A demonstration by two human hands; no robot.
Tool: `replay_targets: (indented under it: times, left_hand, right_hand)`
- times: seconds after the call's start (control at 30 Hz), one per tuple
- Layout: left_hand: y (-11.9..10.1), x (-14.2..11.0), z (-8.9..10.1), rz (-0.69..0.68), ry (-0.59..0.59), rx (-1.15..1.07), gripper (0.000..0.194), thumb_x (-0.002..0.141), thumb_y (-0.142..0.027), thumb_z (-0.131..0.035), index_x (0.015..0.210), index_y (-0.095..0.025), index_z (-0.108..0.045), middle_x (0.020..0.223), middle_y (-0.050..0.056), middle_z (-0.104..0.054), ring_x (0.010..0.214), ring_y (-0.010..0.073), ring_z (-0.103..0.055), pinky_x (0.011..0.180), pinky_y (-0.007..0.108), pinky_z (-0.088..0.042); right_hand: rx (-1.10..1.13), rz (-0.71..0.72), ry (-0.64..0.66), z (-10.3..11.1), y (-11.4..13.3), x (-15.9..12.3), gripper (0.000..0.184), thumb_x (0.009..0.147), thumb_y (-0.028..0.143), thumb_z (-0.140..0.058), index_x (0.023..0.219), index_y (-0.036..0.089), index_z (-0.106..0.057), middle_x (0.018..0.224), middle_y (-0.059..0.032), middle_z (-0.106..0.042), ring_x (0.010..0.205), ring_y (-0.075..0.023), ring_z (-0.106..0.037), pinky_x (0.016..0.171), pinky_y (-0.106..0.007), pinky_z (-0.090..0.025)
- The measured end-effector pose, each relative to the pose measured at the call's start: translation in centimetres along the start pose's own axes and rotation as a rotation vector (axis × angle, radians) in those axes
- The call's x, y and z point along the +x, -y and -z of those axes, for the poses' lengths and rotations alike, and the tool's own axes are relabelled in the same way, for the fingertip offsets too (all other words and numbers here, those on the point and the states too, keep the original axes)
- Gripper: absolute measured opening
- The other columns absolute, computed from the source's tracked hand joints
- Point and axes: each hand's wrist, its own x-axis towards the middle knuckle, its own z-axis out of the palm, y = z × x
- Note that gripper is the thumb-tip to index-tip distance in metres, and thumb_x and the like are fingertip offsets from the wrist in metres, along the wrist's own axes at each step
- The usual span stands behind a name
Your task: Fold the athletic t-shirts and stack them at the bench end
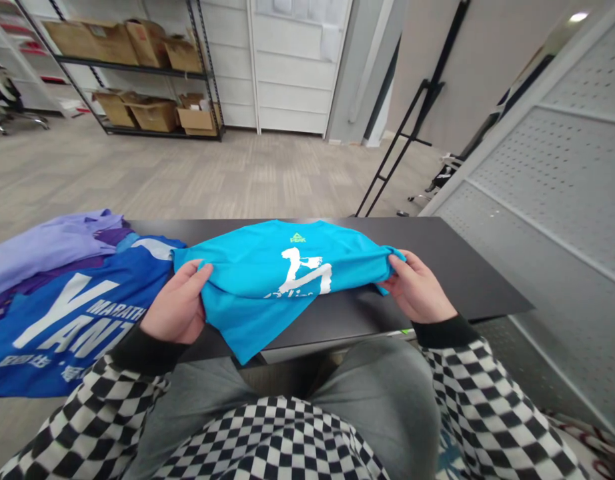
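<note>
A bright blue T-shirt point(247, 267) with a white print and a small green logo is spread over the black table point(472, 280). My left hand point(180, 303) pinches its left side between thumb and fingers. On the opposite side, my right hand point(420, 287) grips a bunched bit of the same shirt. The cloth between both hands is partly lifted, and one lower corner hangs over the table's front edge. Its neckline points away from me.
To the left lie a dark blue shirt point(87, 313) with white lettering and a lilac shirt point(47, 250). A grey perforated panel point(562, 180) stands on the right. Beyond the table are a black stand point(412, 127) and a shelf with cardboard boxes point(152, 115).
</note>
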Motion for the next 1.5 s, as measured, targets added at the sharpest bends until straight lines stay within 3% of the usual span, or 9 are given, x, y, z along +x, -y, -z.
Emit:
replay_targets:
  times: [0.1, 0.27, 0.4, 0.57, 0.67, 0.73, 0.93, 1.27, 1.5]
  left_hand:
    - [-0.7, 0.0, 0.0, 0.148, 0.027, -0.063, 0.048, 0.084, -0.046, -0.086, 0.121, -0.025, -0.064, 0.108, 0.004, -0.081, 0.094, 0.0262, -0.080, 0.077, 0.038, -0.068]
    - [-1.5, -1.2, 1.1, 0.275, 0.208, -0.041, 0.056, 0.081, -0.039, -0.085, 0.132, -0.026, -0.068, 0.118, 0.008, -0.082, 0.092, 0.0275, -0.081, 0.074, 0.038, -0.069]
    - [0.3, -2.0, 3.8, 0.359, 0.165, 0.133, 0.070, 0.077, -0.047, -0.089, 0.139, -0.028, -0.064, 0.125, 0.010, -0.080, 0.094, 0.0300, -0.081, 0.064, 0.037, -0.067]
    - [0.4, 0.7, 6.2, -0.095, 0.058, 0.864, 0.060, 0.085, -0.063, -0.075, 0.129, -0.022, -0.072, 0.132, 0.015, -0.076, 0.102, 0.0335, -0.076, 0.076, 0.045, -0.068]
    - [-0.3, 4.1, 5.1, -0.385, 0.024, 1.031, 0.052, 0.097, -0.059, -0.058, 0.124, -0.018, -0.075, 0.123, 0.015, -0.078, 0.110, 0.0341, -0.075, 0.099, 0.049, -0.064]
    - [0.1, 6.8, 3.7, -0.468, 0.107, 1.050, 0.054, 0.102, -0.057, -0.050, 0.129, -0.017, -0.076, 0.132, 0.015, -0.078, 0.123, 0.0341, -0.073, 0.113, 0.049, -0.058]
    - [4.7, 12.5, 2.0, -0.281, 0.283, 1.419, 0.079, 0.104, -0.062, -0.048, 0.169, -0.017, -0.054, 0.180, 0.018, -0.043, 0.169, 0.0462, -0.034, 0.136, 0.067, -0.026]
    - [5.7, 13.3, 1.2, -0.175, 0.283, 1.494, 0.091, 0.105, -0.080, -0.038, 0.181, -0.030, -0.030, 0.190, 0.008, -0.016, 0.175, 0.0492, -0.011, 0.132, 0.084, -0.004]
    - [5.7, 14.6, -0.3, -0.153, 0.293, 1.486, 0.093, 0.104, -0.082, -0.036, 0.182, -0.031, -0.029, 0.190, 0.007, -0.014, 0.175, 0.0479, -0.009, 0.133, 0.084, -0.003]
  right_hand:
    - [-0.076, 0.007, -0.058, -0.2, -0.1, 0.7, 0.047, 0.086, 0.059, -0.089, 0.115, 0.029, -0.070, 0.087, 0.0013, -0.076, 0.074, -0.0204, -0.071, 0.063, -0.032, -0.062]
    - [-0.235, -0.062, 0.034, 1.7, 0.9, 0.3, 0.054, 0.092, 0.055, -0.083, 0.139, 0.032, -0.070, 0.121, -0.0048, -0.084, 0.102, -0.0293, -0.081, 0.081, -0.042, -0.070]
    - [-0.522, -0.147, 0.139, 4.9, 0.2, -1.2, 0.065, 0.095, 0.056, -0.079, 0.153, 0.032, -0.063, 0.110, -0.0038, -0.085, 0.084, -0.0278, -0.082, 0.071, -0.041, -0.069]
    - [-1.151, 0.082, 0.132, 7.3, -0.6, -0.9, 0.052, 0.101, 0.066, -0.064, 0.131, 0.026, -0.079, 0.096, -0.0075, -0.084, 0.079, -0.0292, -0.078, 0.071, -0.040, -0.063]
    - [-1.264, 0.227, -0.028, 6.3, -0.9, 1.4, 0.052, 0.107, 0.060, -0.051, 0.125, 0.022, -0.081, 0.099, -0.0119, -0.084, 0.091, -0.0334, -0.080, 0.088, -0.046, -0.064]
    - [-1.274, 0.309, 0.030, 4.9, -1.7, 3.5, 0.052, 0.109, 0.055, -0.047, 0.130, 0.021, -0.080, 0.117, -0.0152, -0.083, 0.110, -0.0353, -0.079, 0.105, -0.049, -0.061]
    - [-1.465, 0.156, 0.283, 2.6, -5.7, 9.3, 0.074, 0.110, 0.063, -0.043, 0.171, 0.021, -0.050, 0.184, -0.0169, -0.036, 0.170, -0.0438, -0.033, 0.136, -0.071, -0.027]
    - [-1.528, 0.135, 0.336, 8.8, -6.3, 13.8, 0.085, 0.108, 0.076, -0.036, 0.180, 0.031, -0.034, 0.188, -0.0089, -0.025, 0.174, -0.0430, -0.021, 0.137, -0.075, -0.019]
    - [-1.524, 0.135, 0.383, 9.4, -5.9, 15.8, 0.087, 0.108, 0.074, -0.038, 0.181, 0.026, -0.033, 0.188, -0.0111, -0.023, 0.174, -0.0430, -0.020, 0.138, -0.074, -0.016]
